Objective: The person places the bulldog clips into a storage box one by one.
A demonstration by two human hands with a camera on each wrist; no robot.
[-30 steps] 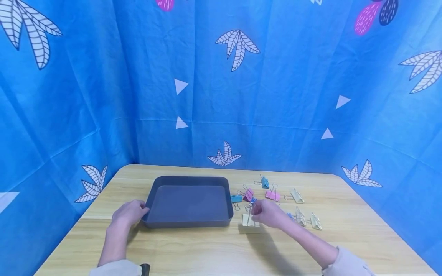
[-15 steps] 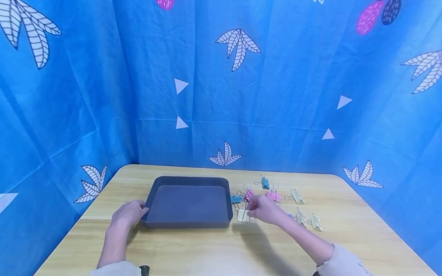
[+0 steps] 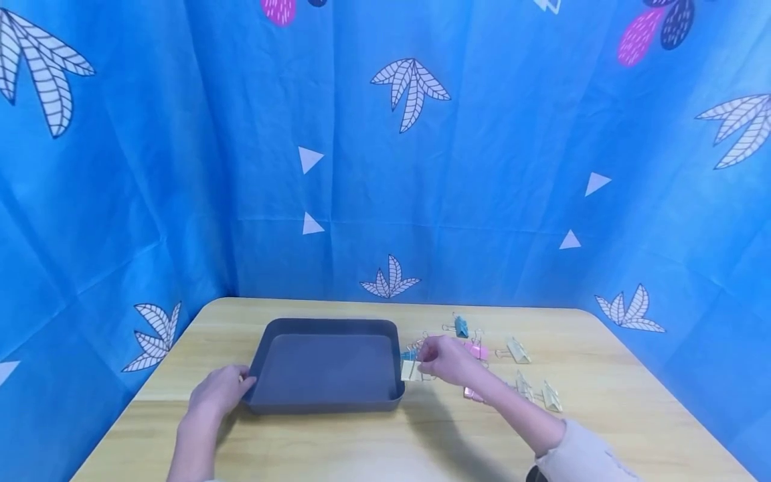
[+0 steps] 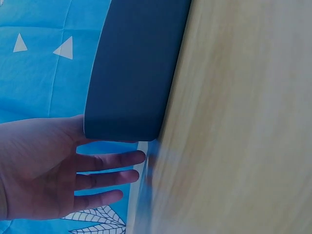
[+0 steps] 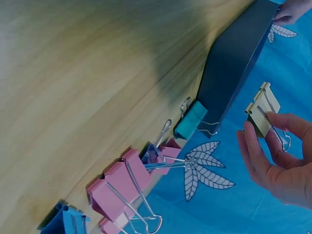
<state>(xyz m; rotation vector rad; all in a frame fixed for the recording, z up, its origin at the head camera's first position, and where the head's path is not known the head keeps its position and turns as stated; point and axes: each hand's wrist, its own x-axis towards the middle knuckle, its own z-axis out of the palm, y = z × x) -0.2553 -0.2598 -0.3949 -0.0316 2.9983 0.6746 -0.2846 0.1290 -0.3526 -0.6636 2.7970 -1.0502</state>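
Note:
My right hand (image 3: pixel 447 359) pinches a pale yellow binder clip (image 5: pixel 265 105) by its wire handles. In the head view this clip overlaps the right wall of a dark grey rectangular tray (image 3: pixel 328 406). My left hand (image 3: pixel 218 393) holds the left rim of the tray near its front corner. The left wrist view has the thumb and index finger partly hidden behind the tray's corner, while the other fingers (image 4: pixel 109 161) extend straight toward the tabletop. A teal binder clip (image 5: pixel 191 120) stands beside the tray's right wall.
Several more binder clips lie right of the tray: pink ones (image 5: pixel 119 185), a blue one (image 5: pixel 63 222), a teal one (image 3: pixel 461 327) and pale yellow ones (image 3: pixel 518 350). A blue patterned curtain (image 3: pixel 385 167) hangs around the wooden table (image 3: pixel 313 442).
The right hand has moved left with the pale yellow binder clip, toward the tray's right wall. The left hand keeps its place at the tray. The head view has tilted slightly up.

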